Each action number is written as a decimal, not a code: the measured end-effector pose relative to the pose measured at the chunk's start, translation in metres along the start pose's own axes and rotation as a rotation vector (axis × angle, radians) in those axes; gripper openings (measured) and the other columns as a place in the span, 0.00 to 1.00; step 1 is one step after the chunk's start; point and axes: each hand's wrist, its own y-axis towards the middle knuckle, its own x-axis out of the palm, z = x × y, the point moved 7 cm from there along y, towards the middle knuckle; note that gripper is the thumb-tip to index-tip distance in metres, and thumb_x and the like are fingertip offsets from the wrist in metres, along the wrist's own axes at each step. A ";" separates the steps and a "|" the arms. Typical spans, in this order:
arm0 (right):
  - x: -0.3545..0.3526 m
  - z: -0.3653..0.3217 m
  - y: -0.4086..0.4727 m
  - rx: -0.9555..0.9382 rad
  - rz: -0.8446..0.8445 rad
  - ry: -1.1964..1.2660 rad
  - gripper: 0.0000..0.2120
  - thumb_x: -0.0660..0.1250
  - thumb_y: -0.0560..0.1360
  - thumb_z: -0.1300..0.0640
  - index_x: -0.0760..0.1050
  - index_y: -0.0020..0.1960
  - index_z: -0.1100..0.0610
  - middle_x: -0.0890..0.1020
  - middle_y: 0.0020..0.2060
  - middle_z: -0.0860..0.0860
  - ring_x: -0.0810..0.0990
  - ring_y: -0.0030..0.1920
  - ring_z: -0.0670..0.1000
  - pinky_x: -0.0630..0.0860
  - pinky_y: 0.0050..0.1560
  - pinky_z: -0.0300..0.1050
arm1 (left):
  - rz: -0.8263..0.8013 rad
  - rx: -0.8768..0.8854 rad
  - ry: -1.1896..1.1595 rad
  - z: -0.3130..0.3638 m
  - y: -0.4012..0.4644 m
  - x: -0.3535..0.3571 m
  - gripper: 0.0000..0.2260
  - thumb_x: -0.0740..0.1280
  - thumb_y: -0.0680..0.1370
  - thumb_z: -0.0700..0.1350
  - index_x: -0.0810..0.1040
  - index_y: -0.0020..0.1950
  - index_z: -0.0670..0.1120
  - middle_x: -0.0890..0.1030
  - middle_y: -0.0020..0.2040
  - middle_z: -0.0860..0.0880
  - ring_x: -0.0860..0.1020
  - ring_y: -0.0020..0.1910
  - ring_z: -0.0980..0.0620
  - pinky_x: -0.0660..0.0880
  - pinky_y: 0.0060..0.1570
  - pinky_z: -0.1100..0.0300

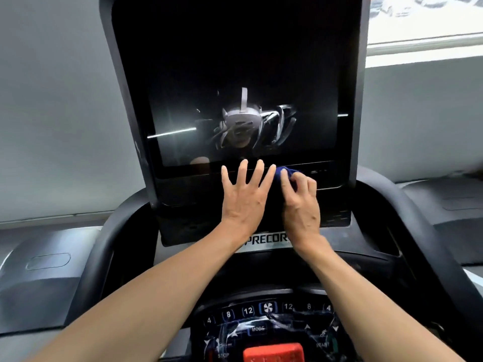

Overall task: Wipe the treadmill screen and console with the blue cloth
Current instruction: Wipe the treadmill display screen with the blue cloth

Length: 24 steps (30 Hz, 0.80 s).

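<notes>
**Both hands at the lower edge of the treadmill screen, blue cloth in the right**

The dark treadmill screen (243, 82) stands upright and fills the upper middle of the view, its glass reflecting a head-worn camera. Just below the screen's bottom edge, the left hand (243, 197) lies flat against the black panel (188, 189), fingers straight and spread wide, fingertips reaching up to the screen's lower border. It holds nothing.

Immediately to the right of it, touching or nearly touching its little finger, the right hand (300, 202) has its fingers curled round the blue cloth (283, 171). The cloth is bunched small; only a bit of blue shows above the knuckles, pressed against the strip just under the screen's bottom edge, right of the screen's centre line.

Below the screen, under the wrists, a silver plate reads PRECOR (266, 239). Farther below the screen, near the bottom of the view, sits the console (269, 325), with numbered keys, a fan key (268, 307), MODE, STOP and START labels, and a glossy film with glare. A red stop button (273, 352) sits at its lower middle. Curved black handrails (91, 262) flank the screen's base on both sides.
</notes>
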 end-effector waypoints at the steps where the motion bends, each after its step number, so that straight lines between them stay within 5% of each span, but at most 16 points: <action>1: 0.000 0.006 0.007 -0.057 -0.018 -0.009 0.23 0.60 0.77 0.68 0.72 0.72 0.63 0.76 0.57 0.60 0.72 0.55 0.61 0.78 0.54 0.51 | -0.003 -0.013 0.005 0.001 0.000 0.003 0.36 0.66 0.77 0.41 0.53 0.83 0.52 0.60 0.79 0.45 0.59 0.77 0.37 0.58 0.70 0.27; 5: -0.015 0.064 0.004 0.492 0.109 0.064 0.26 0.62 0.76 0.71 0.70 0.73 0.63 0.74 0.57 0.61 0.71 0.55 0.63 0.76 0.53 0.53 | -0.002 -0.018 0.017 0.000 -0.004 0.012 0.38 0.68 0.78 0.41 0.52 0.83 0.52 0.59 0.80 0.46 0.59 0.77 0.38 0.58 0.71 0.27; 6: -0.013 0.051 0.000 0.491 0.117 0.047 0.26 0.62 0.75 0.71 0.70 0.73 0.64 0.75 0.57 0.62 0.71 0.55 0.63 0.76 0.55 0.53 | 0.014 -0.020 0.026 0.000 -0.005 0.012 0.38 0.68 0.78 0.42 0.52 0.83 0.52 0.59 0.80 0.46 0.59 0.77 0.38 0.58 0.71 0.27; 10: -0.003 0.011 0.017 -0.150 0.009 -0.086 0.22 0.60 0.78 0.67 0.72 0.72 0.63 0.77 0.57 0.61 0.72 0.56 0.61 0.77 0.59 0.53 | 0.068 -0.016 0.032 0.001 -0.003 0.014 0.37 0.69 0.78 0.42 0.54 0.83 0.52 0.59 0.79 0.47 0.60 0.76 0.38 0.58 0.71 0.27; 14: -0.025 0.094 0.023 0.349 0.086 -0.151 0.27 0.60 0.75 0.72 0.68 0.74 0.64 0.74 0.60 0.63 0.68 0.56 0.63 0.74 0.60 0.57 | 0.058 -0.024 0.055 -0.002 -0.004 0.017 0.40 0.73 0.77 0.44 0.53 0.83 0.52 0.59 0.79 0.46 0.60 0.76 0.38 0.59 0.70 0.27; 16: -0.016 0.063 0.004 0.253 0.079 -0.185 0.25 0.58 0.76 0.72 0.69 0.73 0.67 0.75 0.59 0.64 0.69 0.55 0.64 0.74 0.60 0.57 | 0.052 -0.031 0.058 0.000 -0.003 0.017 0.40 0.72 0.77 0.44 0.53 0.83 0.53 0.59 0.79 0.46 0.60 0.76 0.38 0.59 0.70 0.27; 19: -0.004 0.012 0.006 -0.144 0.050 -0.150 0.21 0.58 0.78 0.69 0.72 0.70 0.68 0.78 0.56 0.63 0.69 0.54 0.62 0.78 0.57 0.54 | 0.072 -0.027 0.081 0.000 -0.002 0.019 0.39 0.71 0.79 0.46 0.52 0.83 0.53 0.59 0.80 0.46 0.60 0.76 0.38 0.58 0.71 0.27; 20: -0.005 0.018 0.019 -0.127 0.045 -0.170 0.21 0.58 0.78 0.69 0.71 0.71 0.67 0.78 0.57 0.62 0.70 0.55 0.62 0.78 0.57 0.53 | 0.064 -0.026 0.092 0.000 -0.001 0.019 0.39 0.71 0.79 0.46 0.52 0.83 0.53 0.59 0.80 0.46 0.60 0.76 0.38 0.58 0.71 0.27; 24: -0.018 0.081 0.022 0.437 0.073 -0.190 0.26 0.61 0.76 0.69 0.66 0.74 0.66 0.74 0.60 0.63 0.69 0.55 0.64 0.72 0.59 0.54 | 0.052 -0.034 0.076 -0.001 -0.003 0.020 0.39 0.71 0.78 0.44 0.53 0.83 0.53 0.59 0.79 0.46 0.61 0.76 0.37 0.59 0.70 0.27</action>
